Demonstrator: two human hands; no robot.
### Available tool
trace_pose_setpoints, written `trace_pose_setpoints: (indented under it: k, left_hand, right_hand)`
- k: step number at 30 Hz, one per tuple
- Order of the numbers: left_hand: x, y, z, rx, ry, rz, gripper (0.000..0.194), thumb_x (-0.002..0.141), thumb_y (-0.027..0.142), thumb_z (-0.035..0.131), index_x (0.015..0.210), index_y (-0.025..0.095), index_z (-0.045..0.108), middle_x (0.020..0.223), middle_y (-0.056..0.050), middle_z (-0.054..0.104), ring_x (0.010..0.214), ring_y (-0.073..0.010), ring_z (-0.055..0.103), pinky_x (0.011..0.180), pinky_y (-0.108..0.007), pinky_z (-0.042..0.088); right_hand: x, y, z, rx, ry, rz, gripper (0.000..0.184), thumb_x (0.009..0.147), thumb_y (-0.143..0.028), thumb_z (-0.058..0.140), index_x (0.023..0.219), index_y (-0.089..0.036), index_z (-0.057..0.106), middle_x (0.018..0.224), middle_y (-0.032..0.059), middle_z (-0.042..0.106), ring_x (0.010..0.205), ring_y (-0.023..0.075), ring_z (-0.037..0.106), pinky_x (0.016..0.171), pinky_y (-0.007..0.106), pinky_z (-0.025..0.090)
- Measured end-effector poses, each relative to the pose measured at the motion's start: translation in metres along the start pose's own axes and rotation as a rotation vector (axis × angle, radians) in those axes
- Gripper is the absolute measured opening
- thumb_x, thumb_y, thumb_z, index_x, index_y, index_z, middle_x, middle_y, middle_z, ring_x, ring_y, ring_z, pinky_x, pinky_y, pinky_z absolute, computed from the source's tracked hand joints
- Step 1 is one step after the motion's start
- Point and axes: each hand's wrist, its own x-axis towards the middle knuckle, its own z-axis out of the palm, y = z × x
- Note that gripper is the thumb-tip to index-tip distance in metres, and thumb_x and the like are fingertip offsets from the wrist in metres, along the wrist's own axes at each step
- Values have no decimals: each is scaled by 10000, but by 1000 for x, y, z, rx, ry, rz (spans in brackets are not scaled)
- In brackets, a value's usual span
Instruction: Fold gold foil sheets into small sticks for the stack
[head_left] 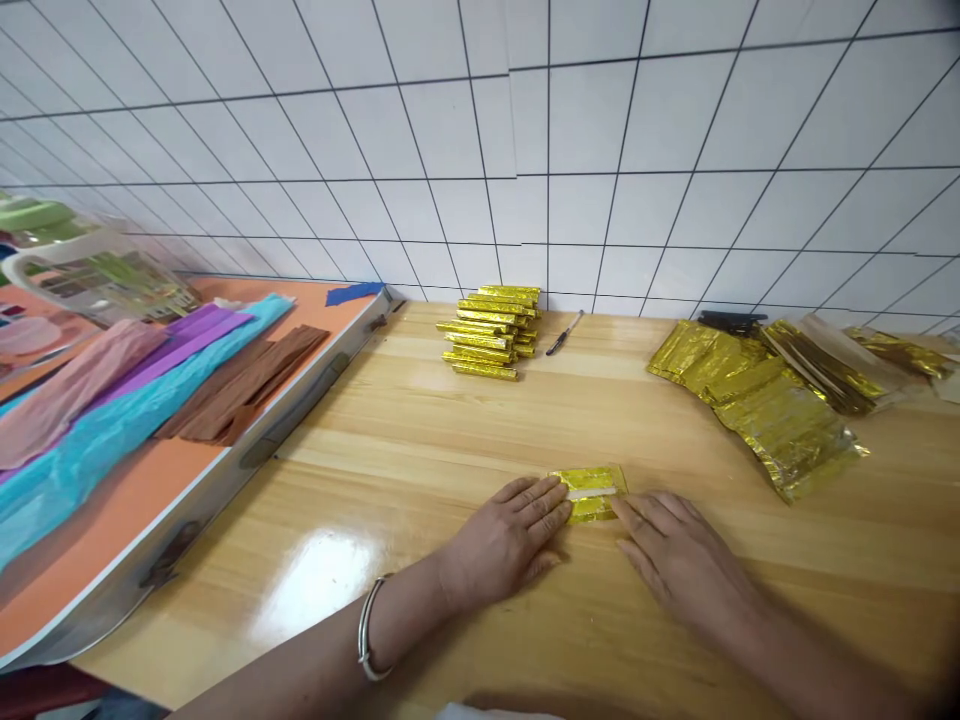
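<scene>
A small sheet of gold foil paper (pixel 589 482) lies flat on the wooden table, with a white strip (pixel 592 493) across its middle. My left hand (pixel 514 535) rests over the sheet's left end, fingers stretched out and pressing on it. At the right end, my right hand (pixel 671 545) touches the edge with its extended fingertips. Both palms face down. Beyond the hands, towards the wall, a pile of rolled gold foil tubes (pixel 491 333) is stacked. More gold foil sheets (pixel 757 405) lie spread out on the right.
A pen (pixel 564 334) lies beside the tube pile. On the left, an orange tray-like board (pixel 180 480) with a raised edge carries brown, turquoise, purple and pink crepe paper (pixel 135 410). A clear plastic container (pixel 105 275) stands at the far left. White tiled wall (pixel 585 130) bounds the table's back.
</scene>
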Motion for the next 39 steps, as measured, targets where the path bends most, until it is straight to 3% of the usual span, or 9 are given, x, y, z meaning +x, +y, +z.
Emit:
trace_pose_setpoints:
  k: [4, 7, 10, 18, 22, 28, 34, 39]
  left_hand:
    - [5, -14, -1, -11, 0, 60, 453, 918, 360, 389, 1328, 169, 387, 1374, -104, 425, 1322, -214, 308, 1080, -412, 270]
    - [13, -27, -4, -8, -7, 115, 415, 933, 302, 363, 1332, 187, 384, 1367, -82, 439, 1316, -183, 321, 1085, -384, 267]
    - [24, -40, -8, -16, -33, 179, 384, 939, 245, 337, 1312, 191, 415, 1356, -63, 455, 1320, -176, 314, 1085, -367, 273]
    - [33, -54, -8, -121, 9, 186, 399, 923, 255, 377, 1316, 190, 407, 1306, -70, 511, 1303, -154, 344, 1086, -351, 290]
    - [29, -51, -9, -109, -36, 172, 465, 926, 297, 367, 1373, 179, 318, 1379, -91, 420, 1319, -163, 316, 1096, -362, 262]
    - [21, -38, -10, -33, -96, 118, 641, 892, 461, 396, 1411, 126, 226, 1458, -145, 245, 1369, -252, 168, 1109, -446, 164]
    - [30, -36, -6, -67, -10, -23, 445, 941, 335, 309, 1364, 199, 335, 1424, -67, 356, 1310, -181, 321, 1032, -365, 303]
    - [33, -31, 6, 43, 28, -47, 446, 933, 281, 325, 1372, 203, 320, 1439, -65, 325, 1330, -200, 282, 1067, -426, 220]
  right_hand:
    - [2, 15, 12, 19, 55, -68, 516, 884, -241, 424, 1379, -130, 330, 1419, 128, 359, 1314, 251, 283, 1033, 427, 330]
    - [8, 12, 16, 33, 1, -144, 644, 861, -277, 463, 1426, -116, 200, 1493, 140, 159, 1363, 270, 136, 1067, 448, 279]
    - [16, 7, 16, 39, -21, -186, 716, 859, -371, 477, 1436, -105, 147, 1502, 149, 83, 1366, 288, 101, 1086, 463, 234]
    - [31, 8, 20, 62, -101, -183, 764, 854, -471, 449, 1440, -101, 129, 1495, 143, 122, 1368, 261, 112, 1102, 430, 192]
    - [30, 8, 20, 64, -114, -176, 760, 857, -472, 442, 1439, -94, 133, 1493, 151, 121, 1369, 265, 105, 1099, 430, 193]
    - [29, 9, 20, 66, -106, -187, 758, 861, -488, 436, 1440, -101, 135, 1496, 148, 106, 1370, 260, 102, 1100, 423, 188]
    - [28, 9, 19, 54, -111, -193, 757, 873, -515, 394, 1439, -89, 128, 1494, 154, 120, 1369, 266, 103, 1097, 430, 197]
    - [28, 8, 19, 55, -103, -186, 737, 876, -471, 414, 1439, -91, 129, 1495, 151, 119, 1370, 264, 98, 1097, 440, 206]
